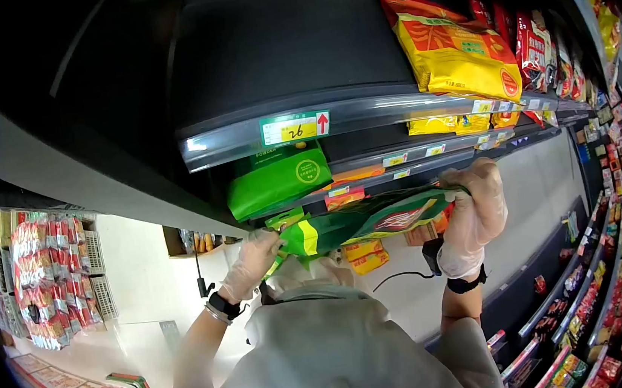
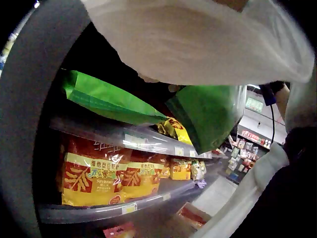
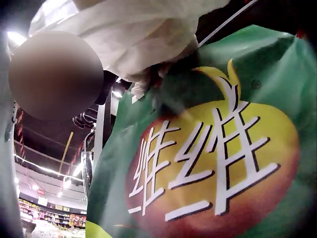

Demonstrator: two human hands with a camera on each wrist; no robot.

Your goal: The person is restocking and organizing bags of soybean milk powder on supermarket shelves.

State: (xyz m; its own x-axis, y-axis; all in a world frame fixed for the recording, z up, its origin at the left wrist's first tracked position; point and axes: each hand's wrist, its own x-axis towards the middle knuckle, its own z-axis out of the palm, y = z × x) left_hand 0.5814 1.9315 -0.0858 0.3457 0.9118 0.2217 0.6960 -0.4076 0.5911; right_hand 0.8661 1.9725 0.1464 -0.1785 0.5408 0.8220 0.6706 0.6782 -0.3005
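A large dark-green bag (image 1: 374, 221) with a red and yellow logo stretches between two gloved hands in front of the person's chest. My left hand (image 1: 254, 264) grips its left end, beside the lighter green and yellow strip. At the opposite end, the right hand (image 1: 475, 203) curls its fingers over the edge. Large white characters on a red-yellow oval fill the bag's face (image 3: 208, 168) in the right wrist view, below the thin clear glove. Another bright green bag (image 1: 279, 178) lies on the shelf just beyond; the left wrist view shows this bag (image 2: 114, 101) behind the shelf lip.
An upper shelf edge (image 1: 371, 118) with a price tag (image 1: 295, 127) reading 26 runs above the hands. Red and yellow bags (image 1: 455, 50) stand at its right. A grey upright panel (image 1: 104, 170) borders the left. Stocked racks (image 1: 601, 285) curve along the right side.
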